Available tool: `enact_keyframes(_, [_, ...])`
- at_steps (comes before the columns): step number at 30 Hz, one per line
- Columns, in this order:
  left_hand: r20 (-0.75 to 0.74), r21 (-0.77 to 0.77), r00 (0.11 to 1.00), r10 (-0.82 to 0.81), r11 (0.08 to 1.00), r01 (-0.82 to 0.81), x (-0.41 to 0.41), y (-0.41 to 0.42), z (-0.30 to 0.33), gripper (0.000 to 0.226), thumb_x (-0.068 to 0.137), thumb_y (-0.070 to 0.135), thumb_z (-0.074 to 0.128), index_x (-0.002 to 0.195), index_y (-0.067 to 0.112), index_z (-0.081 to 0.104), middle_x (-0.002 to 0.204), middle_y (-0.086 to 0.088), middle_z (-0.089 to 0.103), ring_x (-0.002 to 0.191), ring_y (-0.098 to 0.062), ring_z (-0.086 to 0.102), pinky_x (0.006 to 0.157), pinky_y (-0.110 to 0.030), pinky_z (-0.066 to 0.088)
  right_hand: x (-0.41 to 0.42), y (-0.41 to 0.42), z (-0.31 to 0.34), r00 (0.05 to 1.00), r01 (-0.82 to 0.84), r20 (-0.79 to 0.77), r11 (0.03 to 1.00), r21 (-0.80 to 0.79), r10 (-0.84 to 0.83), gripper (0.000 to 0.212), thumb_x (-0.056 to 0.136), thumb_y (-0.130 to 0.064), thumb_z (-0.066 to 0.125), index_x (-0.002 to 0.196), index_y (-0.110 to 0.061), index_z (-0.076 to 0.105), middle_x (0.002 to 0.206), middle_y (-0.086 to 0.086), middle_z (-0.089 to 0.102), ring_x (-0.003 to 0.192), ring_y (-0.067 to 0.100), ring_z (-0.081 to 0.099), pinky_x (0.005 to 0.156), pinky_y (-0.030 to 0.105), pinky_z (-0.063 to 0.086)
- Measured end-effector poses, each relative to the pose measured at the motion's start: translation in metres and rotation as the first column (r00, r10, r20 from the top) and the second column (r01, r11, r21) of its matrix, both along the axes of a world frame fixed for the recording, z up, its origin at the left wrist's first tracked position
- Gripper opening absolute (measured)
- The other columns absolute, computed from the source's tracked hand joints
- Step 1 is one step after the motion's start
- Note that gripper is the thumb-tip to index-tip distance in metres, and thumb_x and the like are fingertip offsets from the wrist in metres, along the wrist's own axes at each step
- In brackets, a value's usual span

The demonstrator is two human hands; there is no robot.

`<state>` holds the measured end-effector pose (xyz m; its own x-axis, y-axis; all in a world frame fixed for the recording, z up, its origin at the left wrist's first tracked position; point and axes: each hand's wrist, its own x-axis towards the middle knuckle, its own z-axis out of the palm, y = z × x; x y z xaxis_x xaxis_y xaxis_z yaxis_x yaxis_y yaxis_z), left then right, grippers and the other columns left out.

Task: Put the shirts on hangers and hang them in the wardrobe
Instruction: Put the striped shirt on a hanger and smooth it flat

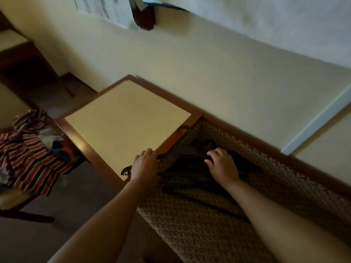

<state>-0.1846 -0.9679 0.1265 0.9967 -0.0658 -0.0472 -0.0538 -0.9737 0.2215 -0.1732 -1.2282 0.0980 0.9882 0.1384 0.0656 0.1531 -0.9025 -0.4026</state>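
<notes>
- Striped shirts lie heaped on a chair at far left.
- Left hand curls on a black hanger at the bench edge.
- Right hand grips a dark shirt spread on the patterned bed.

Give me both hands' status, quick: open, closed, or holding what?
Left hand: fingers curled over the end of a dark hanger, gripping it.
Right hand: fingers curled on the dark shirt by the hanger; exact grip cannot be told.
</notes>
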Motion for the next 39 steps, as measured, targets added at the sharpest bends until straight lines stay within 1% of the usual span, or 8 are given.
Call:
enact_keyframes(5, [0.102,-0.050,0.995,0.017,0.999,-0.012,0.032,0.077,0.023,0.024,0.098,0.024,0.048,0.119,0.021,0.059,0.113,0.002,0.056,0.109,-0.020,0.050,0.091,-0.033,0.039,0.039,0.078,0.035,0.995,-0.023,0.093,1.000,-0.010,0.024,0.025,0.092,-0.024,0.061,0.112,-0.009,0.063,0.111,0.007,0.059,0.104,0.025,0.055,0.087,0.035,0.044])
enact_keyframes(10, [0.130,-0.057,0.991,-0.007,0.998,0.014,0.070,0.172,0.036,0.026,0.100,0.026,0.044,0.123,0.024,0.056,0.118,0.005,0.054,0.111,-0.017,0.049,0.096,-0.032,0.038,0.074,0.171,0.054,0.991,-0.026,0.131,0.999,-0.040,0.031,0.020,0.093,-0.026,0.059,0.105,-0.011,0.061,0.104,0.002,0.058,0.098,0.020,0.055,0.079,0.028,0.040])
enact_keyframes(14, [0.131,-0.054,0.990,-0.044,0.997,0.051,0.101,0.238,0.049,0.030,0.100,0.023,0.041,0.127,0.025,0.055,0.119,0.005,0.054,0.110,-0.017,0.049,0.096,-0.033,0.039,0.095,0.235,0.060,0.991,0.000,0.131,0.998,-0.057,0.008,0.021,0.096,-0.028,0.054,0.109,-0.013,0.060,0.107,0.000,0.057,0.101,0.018,0.053,0.082,0.029,0.040])
enact_keyframes(18, [0.120,-0.065,0.990,-0.076,0.994,0.084,0.143,0.279,0.051,0.031,0.100,0.020,0.040,0.127,0.026,0.056,0.117,0.006,0.054,0.107,-0.016,0.049,0.092,-0.030,0.038,0.121,0.274,0.061,0.991,0.013,0.130,0.998,-0.056,-0.005,0.015,0.096,-0.027,0.053,0.101,-0.014,0.059,0.101,-0.002,0.055,0.096,0.019,0.053,0.078,0.030,0.042])
enact_keyframes(25, [0.054,-0.073,0.985,-0.165,0.983,0.168,0.238,0.302,0.027,0.030,0.100,0.020,0.041,0.126,0.025,0.056,0.118,0.005,0.058,0.110,-0.016,0.051,0.096,-0.031,0.041,0.188,0.297,0.033,0.989,0.110,0.101,0.994,-0.027,-0.106,0.016,0.097,-0.023,0.053,0.108,-0.015,0.061,0.106,-0.002,0.055,0.096,0.017,0.052,0.078,0.026,0.042])
enact_keyframes(30, [0.008,-0.049,0.963,-0.269,0.962,0.269,0.331,0.301,0.003,0.027,0.099,0.020,0.042,0.119,0.025,0.060,0.110,0.006,0.060,0.103,-0.015,0.052,0.094,-0.032,0.042,0.249,0.305,-0.007,0.971,0.235,0.038,0.972,0.004,-0.235,0.016,0.097,-0.021,0.051,0.107,-0.014,0.061,0.103,0.001,0.057,0.094,0.019,0.054,0.079,0.030,0.046])
enact_keyframes(34, [-0.023,-0.050,0.939,-0.343,0.939,0.341,0.389,0.287,-0.021,0.027,0.100,0.020,0.043,0.120,0.025,0.060,0.110,0.006,0.059,0.103,-0.014,0.051,0.093,-0.031,0.042,0.281,0.304,-0.029,0.941,0.335,-0.035,0.942,-0.031,-0.336,0.020,0.097,-0.020,0.048,0.111,-0.015,0.061,0.105,0.002,0.058,0.097,0.018,0.054,0.084,0.030,0.048])
enact_keyframes(39, [-0.051,-0.081,0.901,-0.431,0.901,0.427,0.430,0.268,-0.048,0.026,0.099,0.021,0.046,0.120,0.022,0.061,0.113,0.003,0.054,0.104,-0.015,0.049,0.093,-0.031,0.045,0.303,0.294,-0.042,0.892,0.436,-0.091,0.895,-0.095,-0.444,0.021,0.098,-0.020,0.048,0.114,-0.017,0.060,0.107,0.002,0.057,0.099,0.018,0.053,0.087,0.030,0.048])
